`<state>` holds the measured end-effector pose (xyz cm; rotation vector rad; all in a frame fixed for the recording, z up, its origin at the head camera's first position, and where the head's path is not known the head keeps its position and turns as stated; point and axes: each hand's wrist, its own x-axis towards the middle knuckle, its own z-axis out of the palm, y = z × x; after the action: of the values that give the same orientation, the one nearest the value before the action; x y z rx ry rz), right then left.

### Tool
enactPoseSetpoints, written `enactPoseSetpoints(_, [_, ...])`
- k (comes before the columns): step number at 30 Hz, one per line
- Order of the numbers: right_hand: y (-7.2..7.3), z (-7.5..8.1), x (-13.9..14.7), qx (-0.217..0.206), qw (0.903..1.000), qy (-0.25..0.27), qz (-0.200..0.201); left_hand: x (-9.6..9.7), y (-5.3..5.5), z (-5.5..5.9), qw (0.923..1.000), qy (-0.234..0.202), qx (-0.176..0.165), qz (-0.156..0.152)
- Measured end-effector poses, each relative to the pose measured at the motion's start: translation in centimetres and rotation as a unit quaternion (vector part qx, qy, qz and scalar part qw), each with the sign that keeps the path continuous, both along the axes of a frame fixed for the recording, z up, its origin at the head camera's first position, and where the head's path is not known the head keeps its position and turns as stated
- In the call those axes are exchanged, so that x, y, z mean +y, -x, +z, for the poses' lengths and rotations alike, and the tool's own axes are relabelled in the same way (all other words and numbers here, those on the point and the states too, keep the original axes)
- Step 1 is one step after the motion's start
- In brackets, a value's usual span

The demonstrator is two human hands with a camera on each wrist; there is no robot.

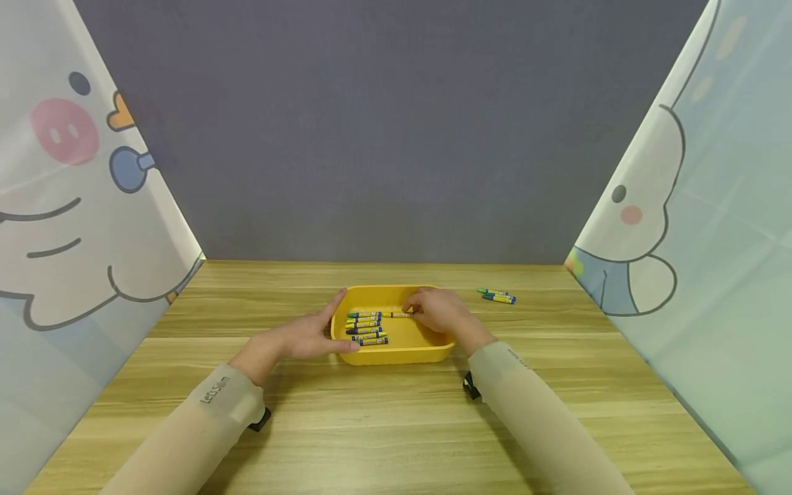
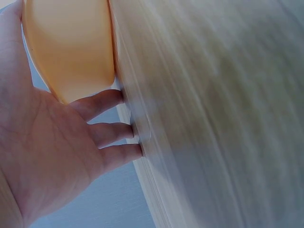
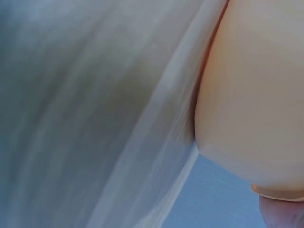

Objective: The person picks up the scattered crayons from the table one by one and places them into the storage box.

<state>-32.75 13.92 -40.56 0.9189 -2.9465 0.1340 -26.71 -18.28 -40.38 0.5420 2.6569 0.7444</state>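
A shallow yellow plastic bin [image 1: 396, 356] stands on the wooden table. Inside, at its left side, several crayons [image 1: 365, 323] in yellow-and-blue wrappers lie side by side, one with a green tip. My left hand [image 1: 312, 337] spreads about the bin's left end, thumb at the front rim; in the left wrist view its fingers [image 2: 111, 130] stretch out beside the bin. My right hand [image 1: 438, 309] reaches over the right side into the bin. Its fingers pinch the right end of a yellow crayon [image 1: 397, 315]. The right wrist view shows mostly the bin's outer wall [image 3: 251, 104].
On the table [image 1: 371, 426], right of the bin, a few loose crayons [image 1: 498, 298] lie close together, one of them green-tipped. A dark grey panel [image 1: 383, 137] rises behind the table. Printed cartoon curtains [image 1: 711, 206] hang at both sides.
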Motion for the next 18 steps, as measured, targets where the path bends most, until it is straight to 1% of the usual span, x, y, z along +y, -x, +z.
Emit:
enactPoseSetpoints(9, [-0.08,0.43,0.09,-0.007,0.9997,0.023,0.002,-0.01,-0.04,0.09,0.9999,-0.008,-0.009,0.003])
enactPoseSetpoints(12, [-0.10,0.44,0.10,-0.019,0.9990,0.041,-0.006,0.00,-0.02,0.06,0.9999,-0.006,-0.008,0.001])
enactPoseSetpoints(14, [-0.14,0.54,0.21,-0.041,0.9959,0.079,-0.013,0.00,-0.02,0.05,1.0000,-0.004,-0.006,0.000])
enactPoseSetpoints(15, [-0.12,0.58,0.32,-0.057,0.9925,0.107,-0.016,-0.02,-0.02,0.06,1.0000,-0.003,-0.006,0.000])
enactPoseSetpoints(17, [-0.16,0.80,0.70,-0.089,0.9807,0.173,-0.018,-0.02,0.01,0.05,1.0000,-0.001,-0.003,-0.001])
enactPoseSetpoints(18, [-0.19,1.01,0.97,-0.106,0.9724,0.208,-0.017,-0.02,0.02,0.04,1.0000,0.000,-0.002,-0.002])
